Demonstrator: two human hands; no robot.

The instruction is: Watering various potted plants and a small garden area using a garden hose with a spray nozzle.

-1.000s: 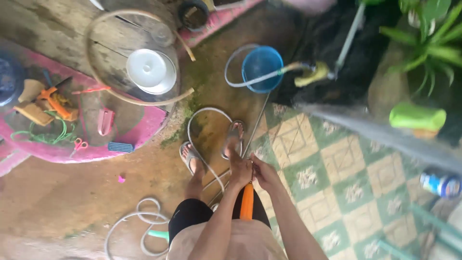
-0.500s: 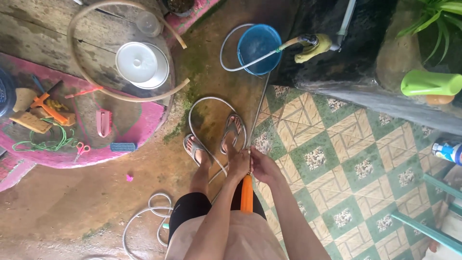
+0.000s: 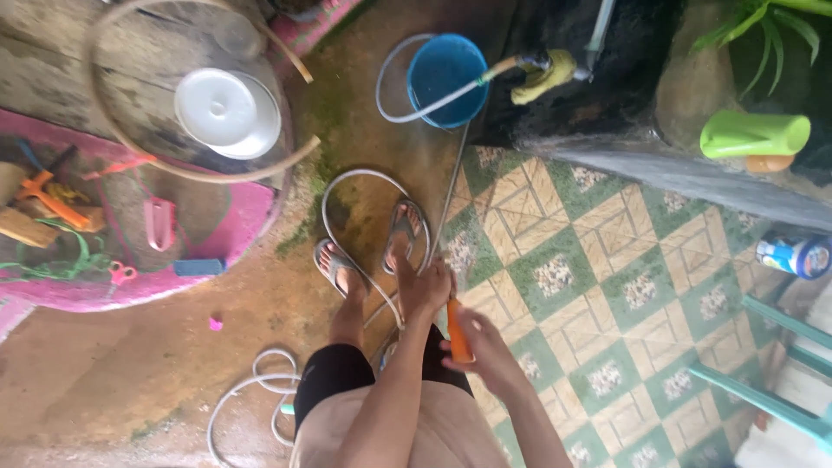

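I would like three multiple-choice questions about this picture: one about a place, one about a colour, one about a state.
1. Where is the blue bucket?
A. on the tiled floor
B. on the bare ground below the tap
C. on the wooden boards

2. What colour is the handle in the right hand?
A. orange
B. green
C. white

3. How is the left hand?
A. flat on the knee
B. hanging free
C. closed around the thin rod above the handle

Answers:
1 B, it stands on brown earth beside the tiles.
2 A, the grip is plainly orange.
3 C, its fingers wrap the rod.
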